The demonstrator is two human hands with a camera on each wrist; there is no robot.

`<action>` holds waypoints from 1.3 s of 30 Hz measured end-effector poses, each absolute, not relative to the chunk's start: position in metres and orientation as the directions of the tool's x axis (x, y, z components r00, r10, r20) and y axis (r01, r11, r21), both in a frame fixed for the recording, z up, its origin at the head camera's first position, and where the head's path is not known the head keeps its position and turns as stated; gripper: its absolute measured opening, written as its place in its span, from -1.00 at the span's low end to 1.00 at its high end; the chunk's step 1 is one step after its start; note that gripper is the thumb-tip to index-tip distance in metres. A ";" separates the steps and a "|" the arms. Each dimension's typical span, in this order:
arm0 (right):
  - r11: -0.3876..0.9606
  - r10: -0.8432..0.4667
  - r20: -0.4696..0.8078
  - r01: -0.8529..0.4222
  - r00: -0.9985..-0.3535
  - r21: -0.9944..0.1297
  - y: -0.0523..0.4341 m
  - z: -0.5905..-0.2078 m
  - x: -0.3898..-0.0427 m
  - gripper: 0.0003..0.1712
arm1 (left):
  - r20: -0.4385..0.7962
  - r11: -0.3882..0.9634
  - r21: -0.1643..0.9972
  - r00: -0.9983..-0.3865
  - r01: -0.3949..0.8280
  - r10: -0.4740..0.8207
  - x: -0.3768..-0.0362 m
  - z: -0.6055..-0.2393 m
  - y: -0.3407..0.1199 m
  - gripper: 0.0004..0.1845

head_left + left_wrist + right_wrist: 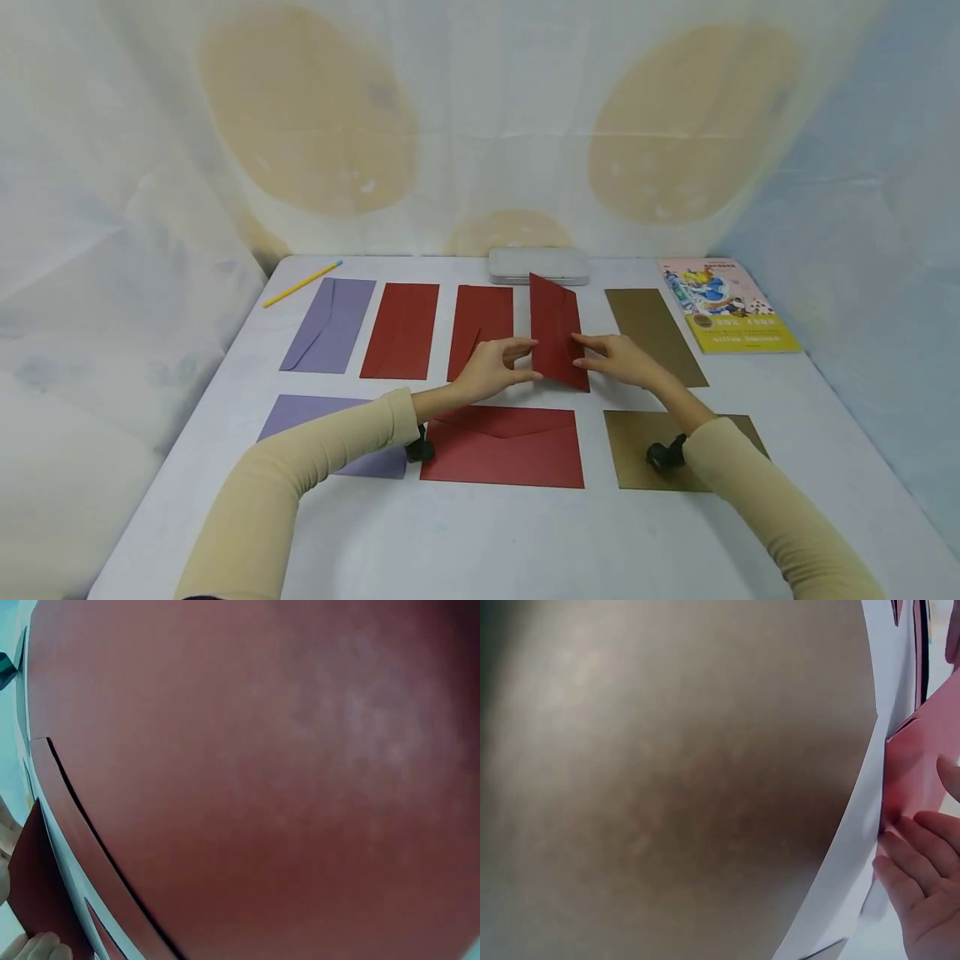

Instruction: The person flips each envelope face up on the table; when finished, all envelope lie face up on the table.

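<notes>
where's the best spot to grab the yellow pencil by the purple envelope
Pinch the yellow pencil near its middle, coming from above with fingers across the shaft. It lies flat and slanted on the table, clear of the purple envelope, so both long sides look free.

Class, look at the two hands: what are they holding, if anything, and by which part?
Both hands hold one red envelope, lifted off the table: the left hand pinches its lower left edge, the right hand its lower right edge.
</notes>
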State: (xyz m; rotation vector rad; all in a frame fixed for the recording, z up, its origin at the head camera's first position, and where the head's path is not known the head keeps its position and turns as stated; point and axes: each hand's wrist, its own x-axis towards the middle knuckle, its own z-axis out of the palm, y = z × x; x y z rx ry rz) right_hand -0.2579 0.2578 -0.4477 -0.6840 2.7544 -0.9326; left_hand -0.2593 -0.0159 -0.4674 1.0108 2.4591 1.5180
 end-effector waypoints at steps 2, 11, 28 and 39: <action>0.707 -0.467 -0.005 -0.371 -0.884 -0.602 0.259 -0.447 -0.257 -0.33 | 0.249 0.321 0.800 -0.767 0.507 0.592 -0.260 -0.467 -0.016 -0.40; 0.740 -0.454 -0.038 -0.353 -0.890 -0.572 0.261 -0.444 -0.253 -0.34 | 0.235 0.462 0.587 -0.686 0.665 0.689 -0.266 -0.467 -0.016 -0.41; 0.724 -0.442 -0.052 -0.322 -0.895 -0.610 0.267 -0.441 -0.254 -0.30 | 0.178 0.548 0.447 -0.670 0.708 0.720 -0.268 -0.464 -0.014 -0.49; 0.709 -0.446 -0.061 -0.310 -0.893 -0.633 0.271 -0.446 -0.255 -0.26 | 0.165 0.527 0.421 -0.633 0.739 0.756 -0.265 -0.462 -0.010 -0.48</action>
